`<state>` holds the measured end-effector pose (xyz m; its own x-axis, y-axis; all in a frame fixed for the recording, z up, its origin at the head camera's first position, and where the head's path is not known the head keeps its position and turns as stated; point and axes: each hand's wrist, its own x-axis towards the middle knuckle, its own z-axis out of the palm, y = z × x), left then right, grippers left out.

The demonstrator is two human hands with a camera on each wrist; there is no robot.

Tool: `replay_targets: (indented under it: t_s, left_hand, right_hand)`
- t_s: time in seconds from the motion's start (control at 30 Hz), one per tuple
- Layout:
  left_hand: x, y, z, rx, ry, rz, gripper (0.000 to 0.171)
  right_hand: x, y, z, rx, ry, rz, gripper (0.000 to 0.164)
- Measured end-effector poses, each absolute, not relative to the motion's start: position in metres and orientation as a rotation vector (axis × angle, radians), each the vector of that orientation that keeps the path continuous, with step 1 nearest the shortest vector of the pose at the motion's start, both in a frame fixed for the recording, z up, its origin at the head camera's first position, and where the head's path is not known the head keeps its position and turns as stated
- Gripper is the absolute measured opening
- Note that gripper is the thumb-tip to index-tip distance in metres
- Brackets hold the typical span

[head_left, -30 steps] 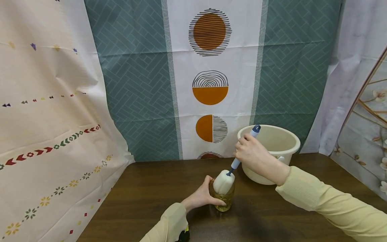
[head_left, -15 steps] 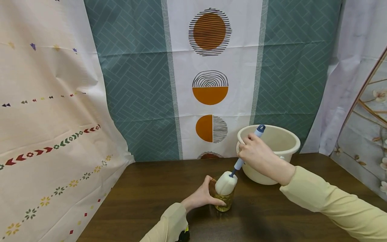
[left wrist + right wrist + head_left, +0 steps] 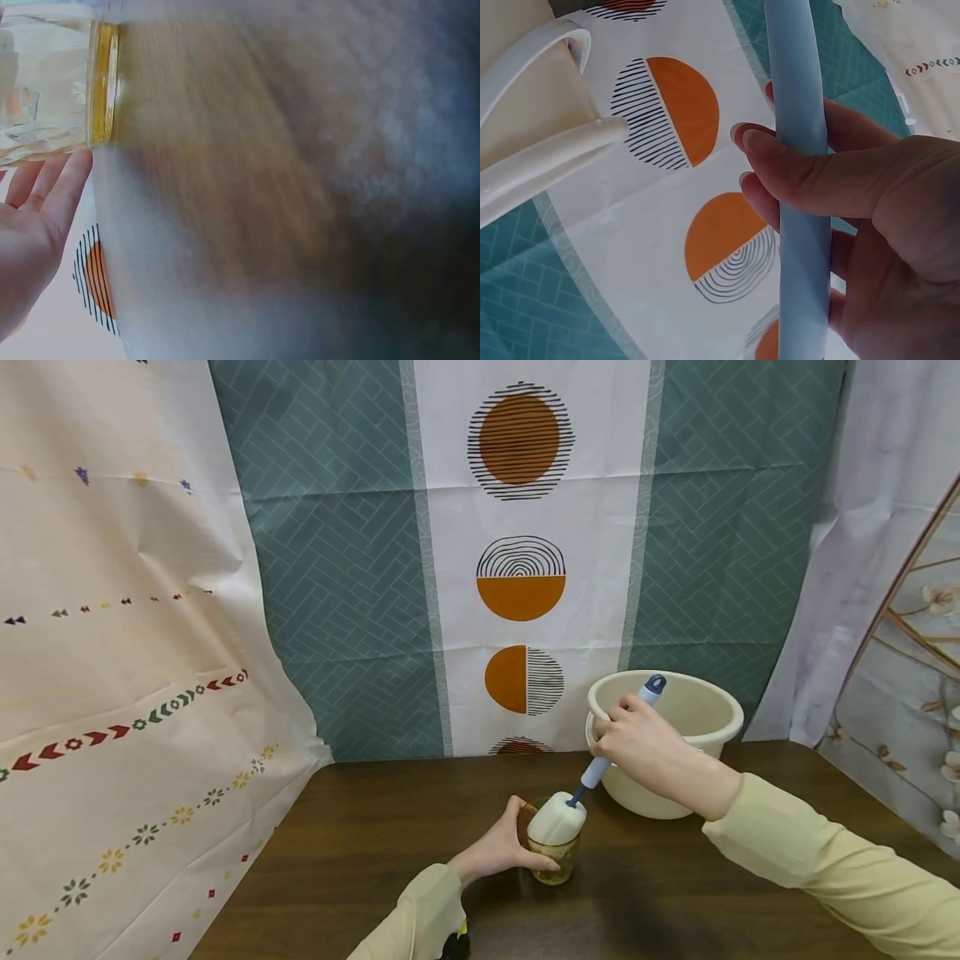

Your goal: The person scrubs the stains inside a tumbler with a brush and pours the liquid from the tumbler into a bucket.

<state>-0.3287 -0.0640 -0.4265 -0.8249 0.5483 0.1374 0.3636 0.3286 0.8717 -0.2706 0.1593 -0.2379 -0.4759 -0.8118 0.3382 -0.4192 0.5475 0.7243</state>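
An amber glass (image 3: 553, 865) stands upright on the wooden table, and my left hand (image 3: 504, 845) grips it round its left side. In the left wrist view the glass's thick yellow base (image 3: 105, 82) and the fingers (image 3: 67, 187) against its wall show. My right hand (image 3: 636, 745) holds the blue handle of a sponge bottle brush (image 3: 595, 772), thumb and fingers wrapped round it in the right wrist view, where the handle (image 3: 801, 187) runs upright. The white sponge head (image 3: 557, 820) sits tilted in the mouth of the glass, its lower part inside.
Behind the right hand stands a cream plastic basin (image 3: 705, 702) with a handle, near the table's back edge. Patterned cloths (image 3: 345, 568) hang behind and at both sides of the brown table (image 3: 390, 802). A small black object (image 3: 455, 946) lies beside the left sleeve.
The brush handle has swung slightly right and tilted more, with the right hand following. The sponge head shifts about in the glass mouth. My left hand keeps its hold on the glass.
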Motion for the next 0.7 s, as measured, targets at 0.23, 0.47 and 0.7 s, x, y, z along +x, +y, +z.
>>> replay_targets:
  t_s: [0.23, 0.47, 0.7]
  left_hand:
    - [-0.329, -0.064, -0.426, 0.832, 2.423, 1.486, 0.069]
    - [-0.329, -0.065, -0.426, 0.848, 2.396, 1.514, 0.068]
    - [-0.328, -0.065, -0.426, 0.86, 2.388, 1.532, 0.068]
  right_hand:
    - [-0.272, 0.166, -0.24, 1.001, -2.154, -0.726, 0.018]
    - [-0.273, 0.175, -0.246, 0.999, -2.204, -0.649, 0.021]
    - [-0.274, 0.191, -0.254, 0.979, -2.245, -0.558, 0.029]
